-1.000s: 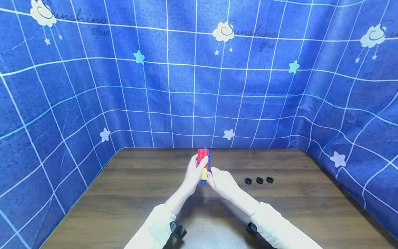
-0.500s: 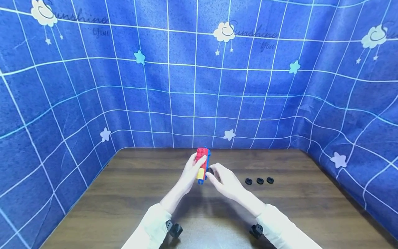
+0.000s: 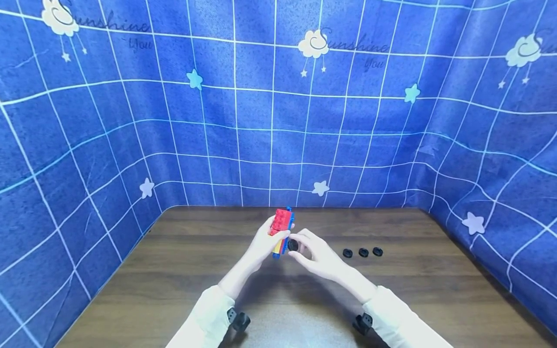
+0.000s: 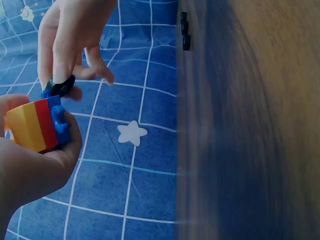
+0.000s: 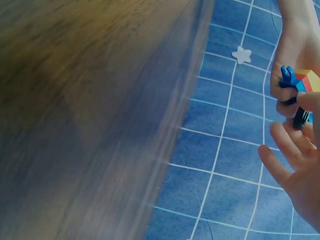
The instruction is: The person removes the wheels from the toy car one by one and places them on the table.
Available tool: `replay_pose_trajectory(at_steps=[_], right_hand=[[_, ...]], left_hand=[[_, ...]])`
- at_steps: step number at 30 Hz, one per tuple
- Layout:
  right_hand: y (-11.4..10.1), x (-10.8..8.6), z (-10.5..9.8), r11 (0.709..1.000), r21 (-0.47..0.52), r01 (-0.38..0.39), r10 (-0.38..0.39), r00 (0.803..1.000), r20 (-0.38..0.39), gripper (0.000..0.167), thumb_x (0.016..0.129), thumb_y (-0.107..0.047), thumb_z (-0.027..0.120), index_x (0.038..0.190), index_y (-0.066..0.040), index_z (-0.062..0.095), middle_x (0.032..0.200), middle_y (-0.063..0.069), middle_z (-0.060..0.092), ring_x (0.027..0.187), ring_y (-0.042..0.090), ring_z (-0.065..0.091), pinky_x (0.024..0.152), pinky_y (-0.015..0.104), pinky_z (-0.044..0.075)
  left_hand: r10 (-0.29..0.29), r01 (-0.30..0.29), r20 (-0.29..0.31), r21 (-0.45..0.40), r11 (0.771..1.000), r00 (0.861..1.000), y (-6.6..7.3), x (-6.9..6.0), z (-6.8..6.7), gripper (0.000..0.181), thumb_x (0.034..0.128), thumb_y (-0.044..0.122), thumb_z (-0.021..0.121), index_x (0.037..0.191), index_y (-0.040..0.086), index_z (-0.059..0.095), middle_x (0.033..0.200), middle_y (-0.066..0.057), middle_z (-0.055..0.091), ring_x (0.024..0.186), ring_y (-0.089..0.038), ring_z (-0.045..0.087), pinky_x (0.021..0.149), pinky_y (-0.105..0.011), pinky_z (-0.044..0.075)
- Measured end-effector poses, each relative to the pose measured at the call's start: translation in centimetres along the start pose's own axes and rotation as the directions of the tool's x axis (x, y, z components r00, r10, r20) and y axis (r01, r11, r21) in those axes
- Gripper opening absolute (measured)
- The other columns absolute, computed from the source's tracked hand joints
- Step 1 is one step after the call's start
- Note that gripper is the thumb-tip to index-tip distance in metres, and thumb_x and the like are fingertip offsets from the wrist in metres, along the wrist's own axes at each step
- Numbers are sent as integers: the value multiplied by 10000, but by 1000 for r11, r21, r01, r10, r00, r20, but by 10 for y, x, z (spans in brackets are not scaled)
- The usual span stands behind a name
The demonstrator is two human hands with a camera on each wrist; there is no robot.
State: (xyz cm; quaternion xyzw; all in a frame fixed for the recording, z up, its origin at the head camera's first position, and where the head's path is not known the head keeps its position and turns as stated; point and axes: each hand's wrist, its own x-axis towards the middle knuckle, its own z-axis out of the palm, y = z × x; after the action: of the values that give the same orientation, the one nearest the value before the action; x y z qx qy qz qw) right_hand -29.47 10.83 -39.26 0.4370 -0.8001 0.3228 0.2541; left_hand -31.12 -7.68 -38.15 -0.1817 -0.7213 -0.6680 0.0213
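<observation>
My left hand grips a toy vehicle built of red, yellow and blue blocks, tilted, its blue base turned to the right. Thumb and fingers of my right hand pinch a small black wheel against the side of that base. In the left wrist view the wheel sits at the edge of the blue base, under the fingertips. From the right wrist, the wheel shows edge-on below the blocks. Whether it is seated on an axle cannot be told.
Three more black wheels lie in a row on the wooden table, right of my hands. Blue cloth with a white grid stands behind the table and along both sides. A black wrist camera hangs beneath the left sleeve.
Both hands have tipped the toy vehicle so that its blue side shows more. The right fingers have opened out a little, and the black wheel, hidden at first, is now in sight.
</observation>
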Motion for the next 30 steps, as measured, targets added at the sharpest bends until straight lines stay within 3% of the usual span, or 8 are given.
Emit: replay_pose_trajectory(at_steps=[5, 9, 15, 22, 30], right_hand=[[1, 1, -1, 999, 13, -39, 38, 999, 18, 335, 843, -184, 690, 1151, -101, 587, 890, -43, 567, 761, 73, 530, 733, 261, 483], [4, 2, -3, 1000, 6, 24, -24, 1000, 10, 296, 840, -164, 690, 1112, -85, 607, 978, -29, 598, 815, 116, 549, 714, 279, 483], [8, 1, -7, 996, -10, 93, -94, 995, -16, 296, 807, -121, 715, 1081, -46, 630, 987, 13, 598, 845, 104, 553, 753, 224, 477], [13, -1, -12, 997, -19, 75, -75, 997, -6, 338, 785, -97, 735, 1090, -15, 613, 980, 33, 612, 833, 147, 574, 739, 278, 494], [23, -8, -15, 998, -26, 61, -61, 998, 3, 308, 776, -85, 743, 1059, -59, 627, 971, 41, 644, 850, 146, 593, 738, 335, 513]], left_hand=[[-48, 50, -35, 37, 998, 998, 2, 0, -3, 554, 876, 184, 637, 1348, 65, 373, 1206, -182, 611, 960, -224, 646, 768, -287, 495], [-69, 72, -57, 45, 996, 996, -1, 0, -5, 521, 866, 185, 652, 1290, 28, 394, 1129, -193, 615, 854, -228, 659, 700, -295, 514], [-50, 53, -43, 73, 996, 998, 2, -3, -9, 439, 866, 174, 663, 1250, 50, 490, 1024, -125, 578, 740, -178, 649, 634, -299, 531], [-11, 15, -25, 153, 988, 1000, 27, -19, -8, 394, 859, 143, 666, 1220, 18, 571, 922, -101, 662, 716, -98, 596, 619, -250, 485], [-10, 12, -29, 102, 995, 1000, 28, -20, -11, 371, 821, 109, 711, 1145, 0, 568, 901, -66, 635, 655, -92, 594, 572, -243, 490]])
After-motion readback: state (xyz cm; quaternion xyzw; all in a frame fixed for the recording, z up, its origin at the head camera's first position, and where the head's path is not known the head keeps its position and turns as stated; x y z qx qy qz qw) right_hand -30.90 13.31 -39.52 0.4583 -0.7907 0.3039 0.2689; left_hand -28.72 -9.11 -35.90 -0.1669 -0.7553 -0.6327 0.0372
